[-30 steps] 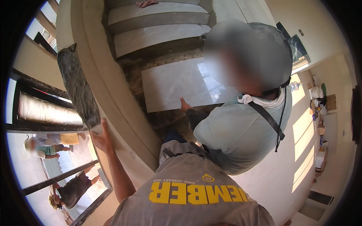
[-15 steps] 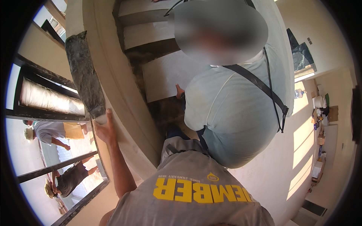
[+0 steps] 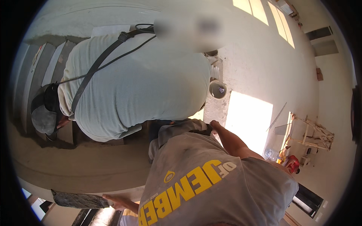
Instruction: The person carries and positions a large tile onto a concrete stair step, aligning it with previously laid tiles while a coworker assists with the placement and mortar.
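Note:
My left hand (image 3: 115, 202) grips the edge of a pale low wall (image 3: 128, 193) that curves beside the stairs. A dark, wrinkled strip (image 3: 77, 199) covers part of the wall right by my fingers. My right hand (image 3: 214, 127) is down at my side against my grey trousers; its fingers are mostly hidden. Close in front, a person in a pale green shirt (image 3: 143, 83) with a black strap across the back bends low over the steps. The person's dark cap (image 3: 43, 113) is at the left, and a hand beneath it shows only partly.
Grey stair steps (image 3: 51, 67) rise at the far left. Beyond the bent person stand a bucket (image 3: 218, 89) and another container (image 3: 212, 53). A wooden frame (image 3: 315, 132) and a person in red headwear (image 3: 292, 164) are at the right. Sunlight patches lie on the floor.
My view has swung round to the right, so the stairs now lie at the left. My right hand has come into view. My left hand stays on the wall, and the other person bends lower.

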The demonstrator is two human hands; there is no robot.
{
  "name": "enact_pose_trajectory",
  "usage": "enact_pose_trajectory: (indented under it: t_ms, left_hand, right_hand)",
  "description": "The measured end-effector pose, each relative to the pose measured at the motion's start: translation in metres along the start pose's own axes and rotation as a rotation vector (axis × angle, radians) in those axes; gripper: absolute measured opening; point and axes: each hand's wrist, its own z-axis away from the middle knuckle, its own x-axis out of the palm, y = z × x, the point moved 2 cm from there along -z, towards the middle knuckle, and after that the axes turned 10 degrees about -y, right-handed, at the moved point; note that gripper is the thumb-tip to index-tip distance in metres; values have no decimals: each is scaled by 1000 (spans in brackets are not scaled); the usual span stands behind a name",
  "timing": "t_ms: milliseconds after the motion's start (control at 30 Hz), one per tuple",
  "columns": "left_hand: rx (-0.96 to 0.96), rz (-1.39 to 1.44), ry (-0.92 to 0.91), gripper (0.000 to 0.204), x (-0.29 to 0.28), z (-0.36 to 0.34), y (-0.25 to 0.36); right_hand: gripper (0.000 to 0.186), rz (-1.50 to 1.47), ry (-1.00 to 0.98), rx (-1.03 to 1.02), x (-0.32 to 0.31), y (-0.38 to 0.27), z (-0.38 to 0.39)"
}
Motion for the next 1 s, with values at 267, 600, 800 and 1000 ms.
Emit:
enact_pose_trajectory:
  t_ms: [267, 600, 800, 1000]
  left_hand:
    - [-45, -91, 62, 124, -11, -22, -13]
    - [-117, -132, 93, 122, -12, -14, -16]
    - [6, -13, 23, 117, -18, 6, -9]
    - [78, 25, 32, 103, -21, 13, -15]
  right_hand:
    - [45, -6, -79, 44, 51, 10, 29]
    - [40, -63, 11, 58, 10, 9, 39]
    - [39, 142, 47, 59, -17, 23, 27]
    - [30, 75, 92, 65, -48, 42, 27]
